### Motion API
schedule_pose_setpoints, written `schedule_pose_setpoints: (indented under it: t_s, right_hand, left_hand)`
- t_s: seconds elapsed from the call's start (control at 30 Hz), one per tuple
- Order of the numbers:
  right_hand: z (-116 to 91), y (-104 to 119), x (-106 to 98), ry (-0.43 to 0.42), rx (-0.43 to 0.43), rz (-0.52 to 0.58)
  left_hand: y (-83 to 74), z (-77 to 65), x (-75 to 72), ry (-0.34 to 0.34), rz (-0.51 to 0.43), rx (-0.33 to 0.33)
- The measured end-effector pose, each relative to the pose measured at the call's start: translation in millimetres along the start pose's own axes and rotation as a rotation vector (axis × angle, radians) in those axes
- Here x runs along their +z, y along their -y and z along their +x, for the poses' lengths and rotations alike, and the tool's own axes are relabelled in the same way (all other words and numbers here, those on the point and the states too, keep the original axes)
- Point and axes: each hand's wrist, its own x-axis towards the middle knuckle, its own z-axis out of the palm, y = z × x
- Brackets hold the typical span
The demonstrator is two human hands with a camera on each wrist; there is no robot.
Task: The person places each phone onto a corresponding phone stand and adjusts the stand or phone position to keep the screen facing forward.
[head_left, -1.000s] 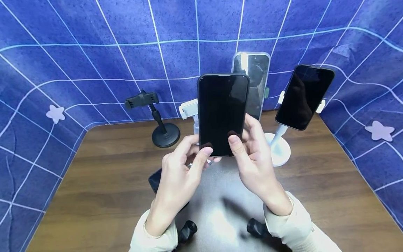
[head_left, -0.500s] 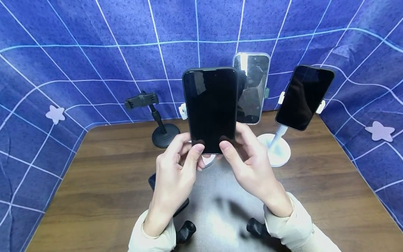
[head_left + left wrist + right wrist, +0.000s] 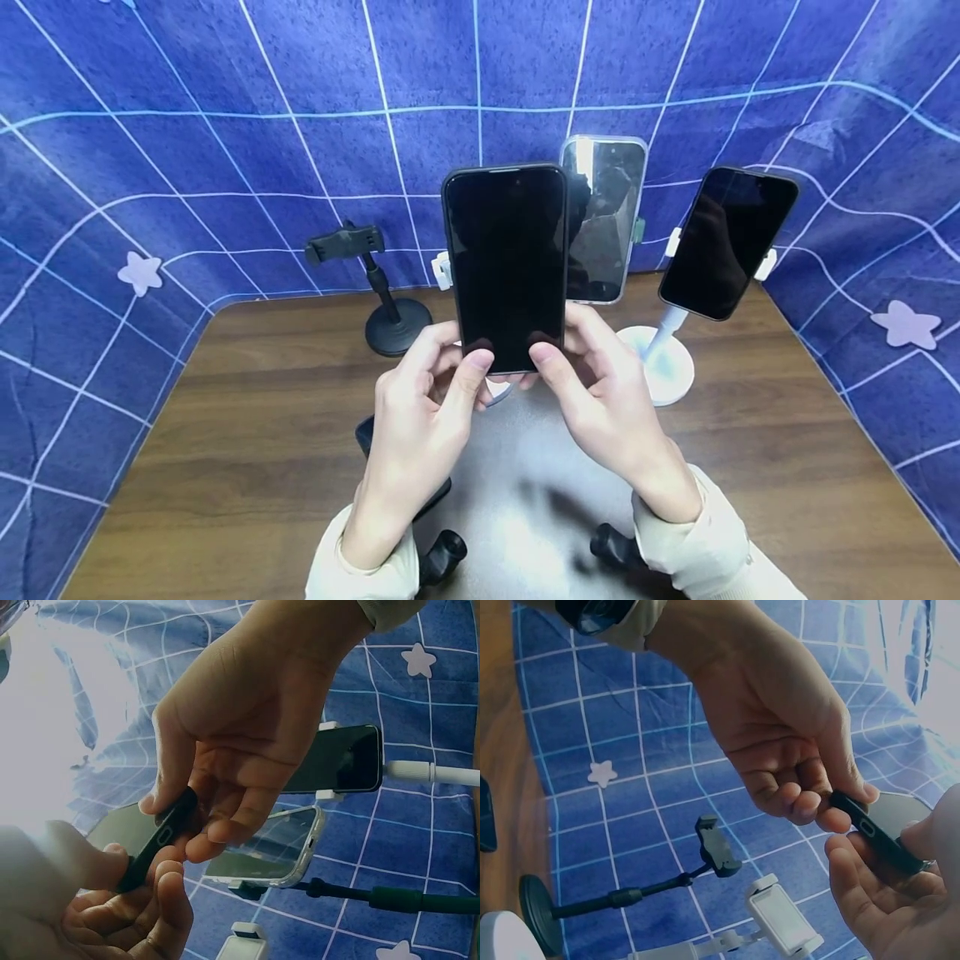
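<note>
A black smartphone (image 3: 510, 267) is held upright over the table, its dark screen towards me. My left hand (image 3: 423, 425) grips its lower left corner, with the thumb on the front. At the lower right corner, my right hand (image 3: 615, 408) grips it in the same way. Both wrist views show the bottom edge of the phone (image 3: 161, 840) with its charging port, between thumbs in front and curled fingers behind. Behind it, a white phone stand shows its clamp (image 3: 442, 271); in the right wrist view that clamp (image 3: 784, 919) holds nothing.
A black phone stand (image 3: 397, 325) with an unfilled clamp stands at the left. Behind are a clear-cased phone (image 3: 611, 225) in a holder and a black phone (image 3: 727, 242) on a white stand (image 3: 671, 375). Another dark phone (image 3: 365, 433) lies partly under my left arm.
Both hands have shifted the phone left from in front of the clear-cased phone. My right thumb has moved lower on the screen. In the last half second, the phone hardly moves.
</note>
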Motion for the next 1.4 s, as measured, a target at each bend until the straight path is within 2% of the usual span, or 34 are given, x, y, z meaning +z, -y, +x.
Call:
schedule_pose_setpoints:
  t_s: [0.2, 0.43, 0.63, 0.77, 0.93, 1.07, 1.27, 1.4]
  right_hand:
    - [-3.2, 1.7, -2.3, 0.005, 0.036, 0.06]
    - [-1.5, 1.9, -5.9, 0.012, 0.037, 0.109]
    - [0.9, 1.5, -9.6, -0.014, 0.043, 0.095]
    - [1.6, 0.3, -13.5, -0.055, 0.034, 0.073]
    - [2.8, 0.8, -16.0, -0.064, 0.029, 0.092]
    - [4.0, 1.7, -14.7, -0.076, 0.004, 0.102]
    - [4.8, 3.2, -13.3, -0.126, -0.083, 0.101]
    - [4.0, 4.4, -12.6, -0.127, -0.092, 0.045]
  left_hand:
    - [-0.7, -4.8, 1.0, 0.014, -0.034, 0.009]
    - [-0.8, -4.8, 2.5, 0.028, -0.016, 0.023]
    - [0.2, -4.8, 5.1, 0.046, 0.0, -0.009]
    - [1.5, -4.9, 7.5, 0.072, 0.024, 0.004]
    - [1.9, -4.8, 9.7, 0.084, 0.03, 0.024]
    - [1.3, -4.2, 9.1, 0.091, 0.033, 0.028]
    - [0.8, -3.0, 8.7, 0.103, 0.039, 0.022]
    - [2.1, -2.6, 8.0, 0.1, 0.04, -0.003]
